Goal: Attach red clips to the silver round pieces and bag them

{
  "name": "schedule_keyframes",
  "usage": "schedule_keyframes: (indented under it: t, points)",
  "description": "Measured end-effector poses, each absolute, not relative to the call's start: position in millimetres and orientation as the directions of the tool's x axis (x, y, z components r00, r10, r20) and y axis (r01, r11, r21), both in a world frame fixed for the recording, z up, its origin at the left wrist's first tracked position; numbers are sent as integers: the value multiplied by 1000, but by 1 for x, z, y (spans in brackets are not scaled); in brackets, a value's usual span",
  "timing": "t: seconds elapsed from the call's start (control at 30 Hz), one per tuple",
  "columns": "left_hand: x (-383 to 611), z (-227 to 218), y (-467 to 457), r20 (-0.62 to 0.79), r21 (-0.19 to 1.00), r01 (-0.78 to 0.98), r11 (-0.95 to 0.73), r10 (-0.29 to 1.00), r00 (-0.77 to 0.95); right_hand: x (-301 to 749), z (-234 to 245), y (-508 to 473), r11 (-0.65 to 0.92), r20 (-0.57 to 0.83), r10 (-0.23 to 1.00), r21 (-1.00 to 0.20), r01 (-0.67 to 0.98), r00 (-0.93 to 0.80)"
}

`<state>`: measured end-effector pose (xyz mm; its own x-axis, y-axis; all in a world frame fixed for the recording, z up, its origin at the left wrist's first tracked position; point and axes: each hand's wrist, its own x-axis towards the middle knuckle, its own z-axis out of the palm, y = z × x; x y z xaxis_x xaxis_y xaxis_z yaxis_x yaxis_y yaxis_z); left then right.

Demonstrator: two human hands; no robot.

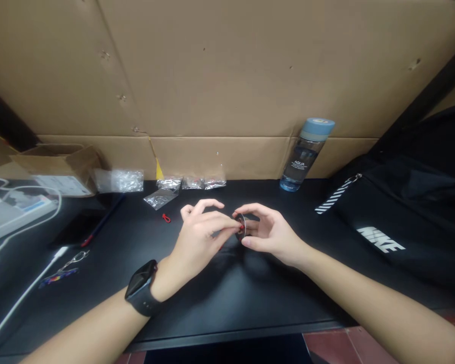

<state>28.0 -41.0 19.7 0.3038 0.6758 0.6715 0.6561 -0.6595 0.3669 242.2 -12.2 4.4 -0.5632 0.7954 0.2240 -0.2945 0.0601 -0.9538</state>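
Both bare forearms reach inward: the left forearm (94, 326) from lower left, the right forearm (364, 290) from lower right. The left hand (205, 230), back upward, pinches thumb and forefinger together (its other visible fingers arch loosely above). The right hand (271, 230) faces it, thumb low, forefinger curved over, remaining fingers bent.

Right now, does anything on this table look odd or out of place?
Possibly one thing: a small red loop lies loose on the table, near the left hand and the clear packets. The blue-capped bottle looks tilted, though lens distortion could explain that. No spill shows.
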Motion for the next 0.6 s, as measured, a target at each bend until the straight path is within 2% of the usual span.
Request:
schedule_keyframes:
  t: [0.37, 0.5, 0.6]
  points:
    - [30, 18, -44, 591, 457, 636, -622, 747, 305, 241, 5, -14, 169, 273, 800, -957, -235, -535]
    - [29, 20, -44, 572, 476, 639, -603, 765, 296, 241, 6, -15, 317, 345, 785, -937, -145, -514]
    - [30, 20, -44, 521, 539, 635, -554, 811, 266, 243, 7, -17, 451, 418, 762, -891, -58, -494]
